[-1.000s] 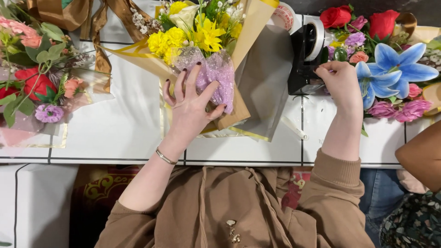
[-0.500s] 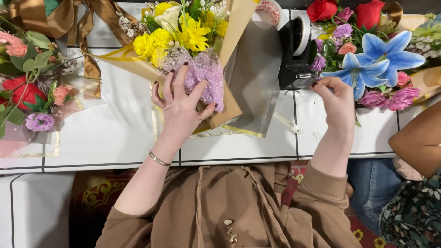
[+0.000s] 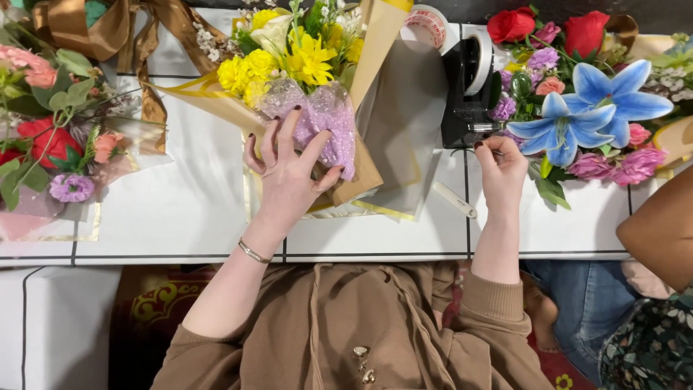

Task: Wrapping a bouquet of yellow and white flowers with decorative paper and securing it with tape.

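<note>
A bouquet of yellow flowers (image 3: 289, 61) lies on the white table (image 3: 180, 209), wrapped in tan paper (image 3: 361, 177) with a sparkly purple mesh (image 3: 328, 115) at its neck. My left hand (image 3: 289, 177) rests on the bouquet with fingers spread over the mesh and the thumb hooked against its lower edge. My right hand (image 3: 502, 170) is just below the black tape dispenser (image 3: 469, 101). Its thumb and forefinger are pinched at the cutter on what looks like a thin strip of clear tape.
A white pen-shaped tool (image 3: 453, 198) lies between my hands. A second bouquet (image 3: 50, 137) and gold ribbon (image 3: 108, 29) lie at the left. Blue, red and pink flowers (image 3: 592, 101) lie at the right. A spare tape roll (image 3: 431, 22) sits at the back. Another person's arm (image 3: 660, 231) reaches in at the right.
My right hand left the dispenser's side, dropped lower and now pinches at the cutter. My left hand stayed on the mesh, its fingers shifting slightly.
</note>
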